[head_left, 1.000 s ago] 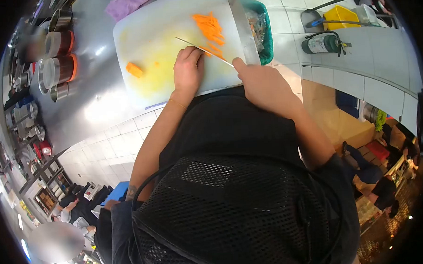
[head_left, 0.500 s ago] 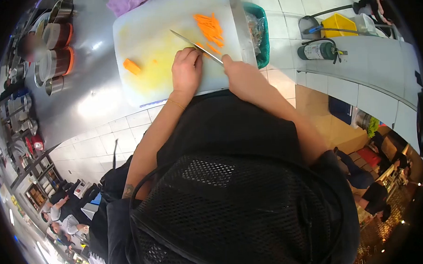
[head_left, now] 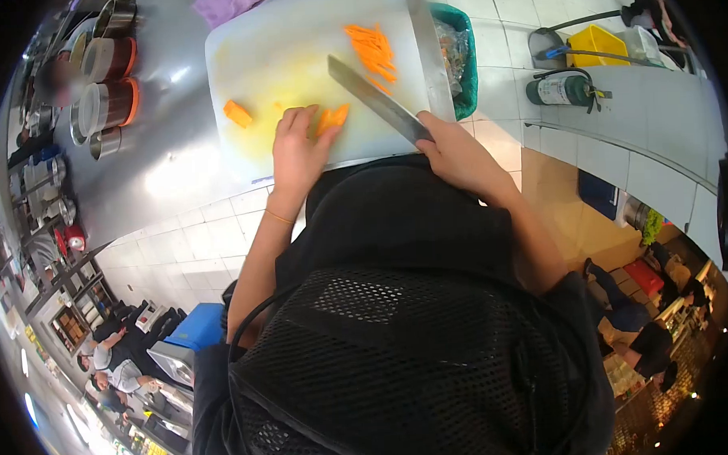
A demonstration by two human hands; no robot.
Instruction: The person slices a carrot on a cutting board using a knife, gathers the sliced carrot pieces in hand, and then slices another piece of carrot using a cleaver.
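Observation:
On the white, yellow-stained cutting board (head_left: 254, 63), my left hand (head_left: 301, 145) has its thumb and fingers around orange carrot pieces (head_left: 333, 119). My right hand (head_left: 462, 153) grips a knife (head_left: 375, 99) by its handle, the blade slanting up and left over the board, to the right of those pieces and apart from them. A pile of thin carrot strips (head_left: 371, 52) lies beyond the blade at the upper right. Another carrot chunk (head_left: 237, 113) rests near the board's left side.
Lidded containers (head_left: 107, 106) and metal pots stand on the steel counter (head_left: 167, 98) at left, near a purple cloth (head_left: 228, 3). A green lined bin (head_left: 464, 63) stands right of the board. Other people (head_left: 116, 364) are in the background.
My left hand has moved left and its fingers have spread around carrot pieces that are now in view. The knife has come away from them, and its broad side now shows.

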